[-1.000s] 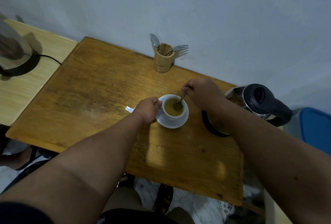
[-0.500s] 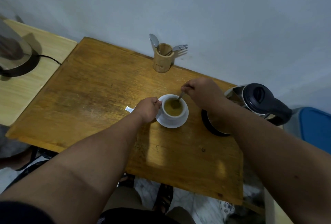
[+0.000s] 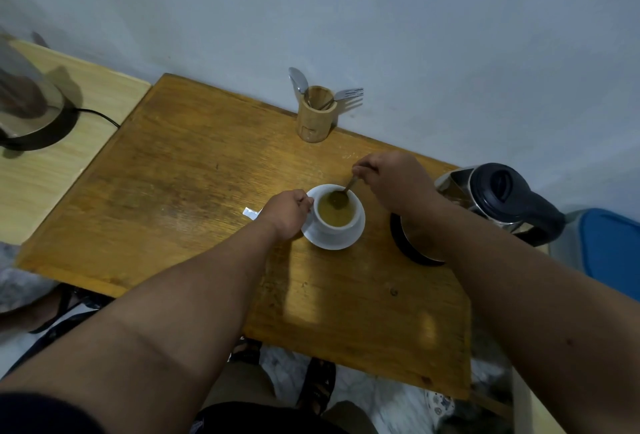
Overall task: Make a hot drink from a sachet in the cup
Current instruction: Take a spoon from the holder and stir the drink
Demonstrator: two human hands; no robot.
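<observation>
A white cup (image 3: 337,224) full of yellow-brown drink stands on a white saucer (image 3: 346,243) in the middle of the wooden table (image 3: 194,191). My left hand (image 3: 285,213) grips the cup's left side, where its handle is hidden. My right hand (image 3: 391,180) pinches the handle of a metal spoon (image 3: 341,196), whose bowl dips into the drink. A white sachet (image 3: 250,212) pokes out from behind my left hand, lying on the table.
A kettle with a black lid (image 3: 498,199) sits on its base to the right of the cup. A wooden holder (image 3: 315,114) with a spoon and fork stands by the wall. Another appliance (image 3: 27,111) rests on the pale side table, left.
The spoon has shifted inside the cup, its bowl swinging from the right side toward the far middle as my right hand moves slightly. My left hand stays on the cup.
</observation>
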